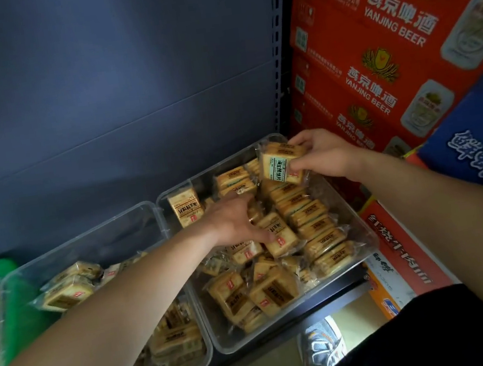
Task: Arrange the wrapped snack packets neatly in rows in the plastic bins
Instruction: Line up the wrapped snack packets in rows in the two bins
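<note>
Pinching a square crinkly-wrapped packet [278, 166] with right hand [325, 155], left hand [233, 221] splayed on loose packets [282, 237].

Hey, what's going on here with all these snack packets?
A person is sorting wrapped snack packets in the right-hand clear bin. The right hand pinches one teal-labelled packet above the bin's far right corner, while the left hand rests with spread fingers on packets in the middle. A row of packets already stands on edge along the bin's right side; the near left part is a loose jumble. The left bin also holds packets.
</note>
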Tool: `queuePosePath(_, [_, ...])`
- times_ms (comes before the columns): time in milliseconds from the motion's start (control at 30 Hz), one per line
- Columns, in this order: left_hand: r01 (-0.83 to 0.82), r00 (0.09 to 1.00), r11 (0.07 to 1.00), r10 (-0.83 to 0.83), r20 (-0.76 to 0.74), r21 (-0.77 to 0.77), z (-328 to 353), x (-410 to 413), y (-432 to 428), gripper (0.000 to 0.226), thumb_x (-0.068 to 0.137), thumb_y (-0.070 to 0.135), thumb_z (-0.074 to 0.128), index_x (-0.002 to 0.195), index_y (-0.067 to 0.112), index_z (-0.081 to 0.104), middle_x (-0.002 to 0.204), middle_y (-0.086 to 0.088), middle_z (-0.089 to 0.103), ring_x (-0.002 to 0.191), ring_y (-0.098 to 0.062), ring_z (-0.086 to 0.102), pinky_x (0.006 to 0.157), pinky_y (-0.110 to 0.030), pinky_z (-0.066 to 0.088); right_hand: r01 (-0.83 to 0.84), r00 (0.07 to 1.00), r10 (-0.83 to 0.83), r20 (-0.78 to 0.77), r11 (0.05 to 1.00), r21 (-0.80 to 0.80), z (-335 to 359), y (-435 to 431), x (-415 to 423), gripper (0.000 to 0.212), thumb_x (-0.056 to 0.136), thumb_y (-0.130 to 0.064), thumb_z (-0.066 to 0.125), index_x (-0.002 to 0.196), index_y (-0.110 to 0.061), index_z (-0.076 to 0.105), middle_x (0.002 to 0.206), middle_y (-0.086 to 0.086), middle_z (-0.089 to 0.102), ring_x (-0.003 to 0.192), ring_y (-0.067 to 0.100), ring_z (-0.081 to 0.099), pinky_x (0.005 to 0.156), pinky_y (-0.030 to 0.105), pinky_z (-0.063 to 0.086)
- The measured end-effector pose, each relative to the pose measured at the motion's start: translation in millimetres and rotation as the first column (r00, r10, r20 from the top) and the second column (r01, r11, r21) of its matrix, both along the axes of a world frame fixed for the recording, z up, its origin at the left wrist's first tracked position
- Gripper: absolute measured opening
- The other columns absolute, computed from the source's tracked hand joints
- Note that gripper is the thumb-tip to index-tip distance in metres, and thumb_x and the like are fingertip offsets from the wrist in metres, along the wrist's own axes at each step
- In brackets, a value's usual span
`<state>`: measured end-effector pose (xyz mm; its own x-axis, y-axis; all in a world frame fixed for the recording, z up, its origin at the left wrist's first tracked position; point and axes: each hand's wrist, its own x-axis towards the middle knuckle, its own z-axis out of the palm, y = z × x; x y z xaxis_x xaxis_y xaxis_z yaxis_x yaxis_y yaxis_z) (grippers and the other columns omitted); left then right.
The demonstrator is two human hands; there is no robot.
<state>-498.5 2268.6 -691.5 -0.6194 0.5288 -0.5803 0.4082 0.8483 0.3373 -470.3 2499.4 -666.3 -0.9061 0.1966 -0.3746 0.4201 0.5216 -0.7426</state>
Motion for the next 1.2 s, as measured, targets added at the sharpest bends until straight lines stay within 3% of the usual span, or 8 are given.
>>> queuePosePath(200, [-0.05, 0.995, 0.992, 0.039, 0.095, 0.112, 2.9, 6.4, -5.1, 0.072, 0.072, 0.056, 0.084, 0.131, 0.039, 0.046, 0.144, 0.008, 0.047, 0.124, -0.018, 0.049, 0.097, -0.037, 0.045, 0.018, 1.0, -0.018, -0.015, 0.999, -0.041, 2.6, 1.9, 1.1, 0.056, 0.078, -0.019, 0.082, 0.13, -0.022, 0.061, 0.113, -0.003, 0.068, 0.105, 0.014, 0.066, 0.101, 0.042, 0.052])
queuePosePath(367, [0.053, 0.988, 0.989, -0.072, 0.136, 0.137, 11.1, 9.4, -4.5, 0.076, 0.075, 0.052, 0.084, 0.137, 0.055, 0.04, 0.15, 0.011, 0.043, 0.134, -0.018, 0.044, 0.108, -0.046, 0.042, 0.014, 1.0, -0.015, -0.017, 0.998, -0.059, 2.3, 2.1, 2.2, 0.052, 0.078, -0.019, 0.083, 0.125, -0.025, 0.062, 0.112, -0.003, 0.068, 0.104, 0.014, 0.066, 0.101, 0.044, 0.052])
queuePosePath(500, [0.088, 0.984, 0.978, -0.114, 0.136, 0.187, 23.4, 8.2, -10.8, 0.042, 0.077, 0.042, 0.084, 0.108, 0.054, 0.058, 0.135, 0.017, 0.048, 0.124, -0.015, 0.048, 0.105, -0.047, 0.044, -0.005, 1.0, 0.004, -0.013, 0.998, -0.062, 2.8, -1.9, 1.2, 0.057, 0.078, -0.019, 0.083, 0.13, -0.024, 0.06, 0.115, -0.004, 0.066, 0.106, 0.014, 0.065, 0.101, 0.042, 0.053])
queuePosePath(700, [0.156, 0.988, 0.97, -0.157, -0.011, 0.186, 40.8, 23.1, -45.3, 0.024, 0.079, 0.043, 0.081, 0.087, 0.047, 0.059, 0.114, 0.026, 0.05, 0.111, -0.008, 0.05, 0.099, -0.039, 0.044, -0.132, 0.991, 0.133, 0.006, 0.99, -0.058, 8.4, -20.2, -1.0, 0.06, 0.079, -0.017, 0.082, 0.134, -0.023, 0.057, 0.116, -0.005, 0.066, 0.103, 0.012, 0.067, 0.093, 0.034, 0.055])
queuePosePath(800, [0.104, 0.994, 0.962, -0.095, -0.048, 0.252, 36.9, 32.0, -74.4, 0.022, 0.077, 0.047, 0.081, 0.087, 0.048, 0.062, 0.116, 0.026, 0.048, 0.114, -0.006, 0.048, 0.102, -0.039, 0.043, -0.223, 0.974, 0.224, 0.023, 0.974, -0.048, 10.2, -30.2, -2.8, 0.059, 0.08, -0.015, 0.081, 0.133, -0.025, 0.057, 0.116, -0.005, 0.066, 0.101, 0.01, 0.067, 0.085, 0.028, 0.054])
queuePosePath(867, [0.072, 0.995, 0.948, -0.048, -0.084, 0.311, 35.0, 32.1, -82.6, 0.02, 0.077, 0.05, 0.079, 0.089, 0.046, 0.064, 0.116, 0.026, 0.05, 0.114, -0.006, 0.05, 0.102, -0.041, 0.044, -0.279, 0.959, 0.28, 0.045, 0.96, -0.027, 7.8, -35.8, -5.2, 0.061, 0.078, -0.017, 0.083, 0.133, -0.028, 0.058, 0.117, -0.007, 0.065, 0.102, 0.011, 0.066, 0.089, 0.031, 0.055])
queuePosePath(1000, [0.088, 0.985, 0.956, -0.042, -0.167, 0.279, 33.7, 28.5, -79.7, 0.02, 0.083, 0.052, 0.073, 0.1, 0.043, 0.068, 0.118, 0.025, 0.055, 0.117, -0.006, 0.051, 0.101, -0.042, 0.046, -0.407, 0.911, 0.4, 0.101, 0.911, 0.068, -1.6, -45.9, -11.5, 0.073, 0.075, -0.026, 0.087, 0.139, -0.038, 0.055, 0.128, -0.009, 0.059, 0.111, 0.013, 0.061, 0.103, 0.038, 0.05])
queuePosePath(1200, [0.081, 0.995, 0.946, -0.059, -0.081, 0.315, 27.6, 18.2, -80.4, 0.012, 0.088, 0.039, 0.075, 0.099, 0.041, 0.075, 0.121, 0.023, 0.065, 0.118, -0.003, 0.056, 0.107, -0.041, 0.045, -0.526, 0.849, 0.504, 0.159, 0.837, 0.154, -6.0, -63.0, -13.1, 0.076, 0.078, -0.019, 0.086, 0.143, -0.036, 0.051, 0.135, -0.007, 0.053, 0.114, 0.012, 0.054, 0.103, 0.031, 0.045])
